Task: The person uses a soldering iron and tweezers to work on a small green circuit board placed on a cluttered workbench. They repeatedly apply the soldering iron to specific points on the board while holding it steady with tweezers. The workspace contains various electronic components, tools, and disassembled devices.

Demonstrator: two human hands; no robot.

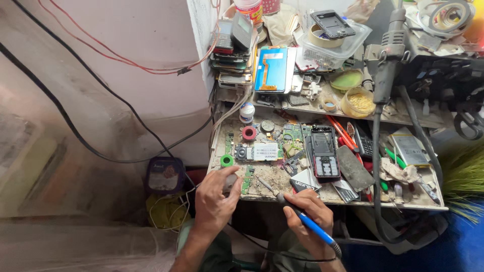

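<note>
Your right hand (306, 211) is wrapped tight round a blue-handled soldering iron (297, 214), tip angled up-left onto the bench (272, 179), just below-left of the open keypad phone (324, 153). Your left hand (214, 196) is curled at the bench's front-left edge, fingers pinching a small grey part (231, 180), kind unclear. A green board strip (247, 180) lies between part and tip, left of the phone

Blue-handled soldering iron (307, 221) in view, with a black cord. Beside the black-and-red keypad phone (324, 152), there's a green tape roll (227, 160) and a red tape roll (249, 133).
</note>
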